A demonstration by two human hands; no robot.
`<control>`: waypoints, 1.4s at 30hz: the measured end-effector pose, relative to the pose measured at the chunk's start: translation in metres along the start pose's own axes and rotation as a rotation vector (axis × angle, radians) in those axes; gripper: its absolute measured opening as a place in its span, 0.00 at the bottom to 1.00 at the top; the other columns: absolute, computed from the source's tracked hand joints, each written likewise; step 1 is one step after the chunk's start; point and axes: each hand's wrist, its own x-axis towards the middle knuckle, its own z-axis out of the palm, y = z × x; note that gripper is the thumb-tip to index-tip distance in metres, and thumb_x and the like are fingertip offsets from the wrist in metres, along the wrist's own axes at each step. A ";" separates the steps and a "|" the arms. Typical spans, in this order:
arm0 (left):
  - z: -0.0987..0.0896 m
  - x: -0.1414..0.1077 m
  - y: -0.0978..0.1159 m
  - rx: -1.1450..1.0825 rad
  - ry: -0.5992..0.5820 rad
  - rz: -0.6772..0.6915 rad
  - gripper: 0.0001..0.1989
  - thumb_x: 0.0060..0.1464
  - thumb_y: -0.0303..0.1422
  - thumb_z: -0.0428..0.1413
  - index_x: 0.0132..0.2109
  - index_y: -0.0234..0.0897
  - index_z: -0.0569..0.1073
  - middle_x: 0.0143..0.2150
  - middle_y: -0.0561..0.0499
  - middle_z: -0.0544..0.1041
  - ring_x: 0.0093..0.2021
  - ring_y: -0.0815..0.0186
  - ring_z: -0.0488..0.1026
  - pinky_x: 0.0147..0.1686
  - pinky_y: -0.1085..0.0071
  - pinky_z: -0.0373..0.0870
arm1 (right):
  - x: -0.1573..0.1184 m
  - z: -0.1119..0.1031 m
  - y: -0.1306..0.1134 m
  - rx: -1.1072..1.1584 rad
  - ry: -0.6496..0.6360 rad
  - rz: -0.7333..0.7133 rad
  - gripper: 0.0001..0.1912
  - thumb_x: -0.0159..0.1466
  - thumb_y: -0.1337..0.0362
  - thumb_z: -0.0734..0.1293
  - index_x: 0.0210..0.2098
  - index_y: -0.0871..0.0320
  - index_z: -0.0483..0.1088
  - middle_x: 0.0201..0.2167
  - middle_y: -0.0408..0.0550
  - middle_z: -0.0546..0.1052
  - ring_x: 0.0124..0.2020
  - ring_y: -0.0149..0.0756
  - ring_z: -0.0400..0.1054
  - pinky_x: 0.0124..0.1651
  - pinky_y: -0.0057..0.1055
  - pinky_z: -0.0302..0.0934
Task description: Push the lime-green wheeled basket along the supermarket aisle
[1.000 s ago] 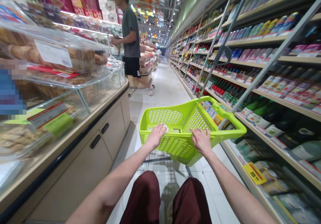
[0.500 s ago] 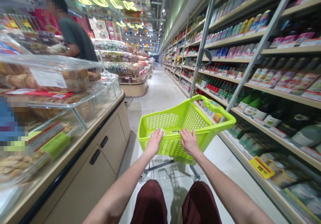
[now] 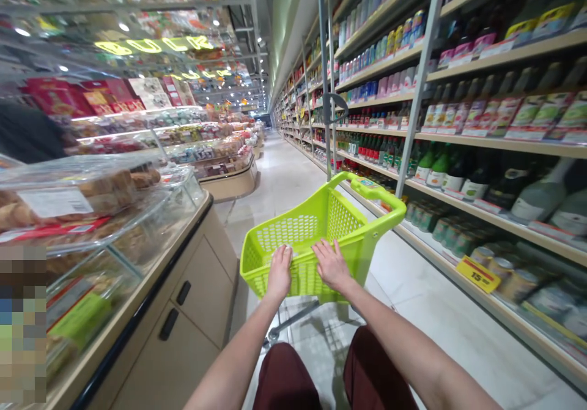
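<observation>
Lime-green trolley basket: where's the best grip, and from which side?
Take the near rim of the lime-green trolley basket from above and behind, palm down, fingers over the edge, as the left hand and right hand do. That edge faces the body and its thin lip is easy to hook. The thicker raised handle looks sturdier but sits farther away.

Lime-green basket, seemingly diamond-holed mesh.

Wheeled cart frame, mostly hidden underneath

Display counter left, grocery shelves right — shopping basket between
</observation>
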 end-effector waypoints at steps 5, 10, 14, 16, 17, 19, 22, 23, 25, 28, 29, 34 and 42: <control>0.012 0.010 0.029 -0.019 -0.039 0.132 0.24 0.51 0.20 0.41 0.55 0.37 0.59 0.57 0.43 0.60 0.59 0.61 0.53 0.54 0.53 0.56 | -0.004 -0.005 0.002 -0.007 -0.038 -0.009 0.28 0.56 0.67 0.59 0.56 0.63 0.55 0.56 0.53 0.59 0.59 0.43 0.44 0.60 0.48 0.30; -0.010 -0.002 -0.004 0.023 -0.171 0.124 0.27 0.48 0.18 0.42 0.55 0.39 0.60 0.57 0.44 0.60 0.57 0.62 0.55 0.54 0.57 0.57 | -0.004 -0.004 0.005 -0.005 -0.057 0.006 0.29 0.55 0.68 0.59 0.56 0.63 0.54 0.56 0.53 0.59 0.60 0.42 0.43 0.60 0.47 0.29; -0.018 -0.009 -0.022 0.010 -0.144 0.021 0.27 0.47 0.17 0.41 0.54 0.38 0.61 0.56 0.44 0.62 0.56 0.61 0.56 0.53 0.56 0.57 | -0.002 -0.003 0.001 -0.001 -0.061 0.026 0.29 0.55 0.68 0.59 0.56 0.63 0.54 0.56 0.53 0.59 0.60 0.43 0.43 0.60 0.47 0.27; -0.012 -0.004 -0.010 -0.035 -0.115 0.009 0.26 0.47 0.17 0.41 0.54 0.37 0.61 0.55 0.43 0.62 0.56 0.62 0.57 0.53 0.57 0.58 | 0.000 -0.002 -0.002 -0.003 -0.060 0.042 0.29 0.55 0.68 0.59 0.56 0.63 0.54 0.56 0.54 0.59 0.60 0.43 0.43 0.60 0.48 0.27; -0.007 0.001 0.001 -0.064 -0.112 0.019 0.26 0.47 0.17 0.41 0.54 0.36 0.61 0.55 0.42 0.61 0.56 0.62 0.57 0.53 0.57 0.58 | 0.002 -0.003 -0.003 -0.006 -0.062 0.046 0.29 0.55 0.68 0.59 0.56 0.63 0.54 0.56 0.54 0.59 0.60 0.43 0.43 0.60 0.48 0.27; 0.003 0.012 0.025 -0.123 -0.133 0.085 0.26 0.48 0.18 0.41 0.55 0.37 0.60 0.57 0.43 0.60 0.57 0.62 0.55 0.53 0.57 0.58 | 0.004 -0.004 -0.003 -0.011 -0.080 0.036 0.28 0.54 0.68 0.59 0.55 0.63 0.55 0.56 0.55 0.59 0.60 0.43 0.43 0.60 0.48 0.28; 0.011 0.023 0.046 -0.155 -0.157 0.149 0.26 0.49 0.19 0.41 0.56 0.38 0.58 0.58 0.44 0.58 0.59 0.62 0.52 0.55 0.55 0.55 | 0.006 -0.011 0.007 -0.039 -0.101 0.047 0.26 0.54 0.68 0.58 0.54 0.63 0.58 0.55 0.55 0.61 0.59 0.44 0.45 0.59 0.49 0.27; 0.011 0.023 0.044 -0.152 -0.162 0.156 0.27 0.49 0.19 0.41 0.56 0.39 0.58 0.59 0.45 0.58 0.60 0.62 0.51 0.55 0.55 0.55 | 0.006 -0.014 0.011 -0.053 -0.099 0.064 0.26 0.54 0.68 0.58 0.53 0.63 0.58 0.55 0.55 0.61 0.59 0.44 0.45 0.59 0.50 0.26; 0.008 0.016 0.030 -0.129 -0.165 0.148 0.28 0.49 0.18 0.41 0.57 0.41 0.56 0.59 0.47 0.57 0.60 0.62 0.50 0.55 0.54 0.55 | 0.004 -0.019 0.019 -0.077 -0.090 0.087 0.26 0.54 0.69 0.58 0.53 0.63 0.59 0.55 0.55 0.61 0.59 0.45 0.45 0.59 0.51 0.26; -0.002 -0.003 -0.001 -0.066 -0.138 0.088 0.30 0.47 0.17 0.41 0.57 0.41 0.56 0.60 0.47 0.56 0.60 0.61 0.49 0.55 0.55 0.55 | 0.001 -0.022 0.023 -0.079 -0.078 0.087 0.26 0.54 0.68 0.59 0.54 0.63 0.58 0.55 0.55 0.60 0.59 0.44 0.44 0.59 0.50 0.26; -0.005 -0.008 -0.009 -0.049 -0.125 0.074 0.31 0.47 0.16 0.41 0.58 0.41 0.55 0.60 0.46 0.55 0.61 0.61 0.49 0.55 0.55 0.55 | 0.000 -0.022 0.021 -0.075 -0.071 0.095 0.27 0.54 0.68 0.59 0.54 0.63 0.58 0.56 0.55 0.60 0.60 0.44 0.44 0.59 0.50 0.26; -0.006 -0.010 0.004 -0.053 -0.090 0.093 0.32 0.46 0.15 0.40 0.59 0.40 0.53 0.60 0.45 0.55 0.61 0.61 0.47 0.56 0.53 0.53 | -0.002 -0.019 0.004 -0.052 -0.036 0.147 0.27 0.54 0.66 0.60 0.54 0.64 0.58 0.55 0.56 0.60 0.60 0.44 0.42 0.60 0.49 0.26; 0.016 0.022 0.072 -0.126 -0.143 0.230 0.29 0.47 0.17 0.41 0.58 0.37 0.55 0.61 0.42 0.53 0.62 0.60 0.43 0.56 0.54 0.53 | -0.001 -0.030 0.013 -0.079 -0.024 0.129 0.27 0.54 0.68 0.59 0.54 0.64 0.58 0.55 0.55 0.60 0.60 0.44 0.43 0.60 0.48 0.27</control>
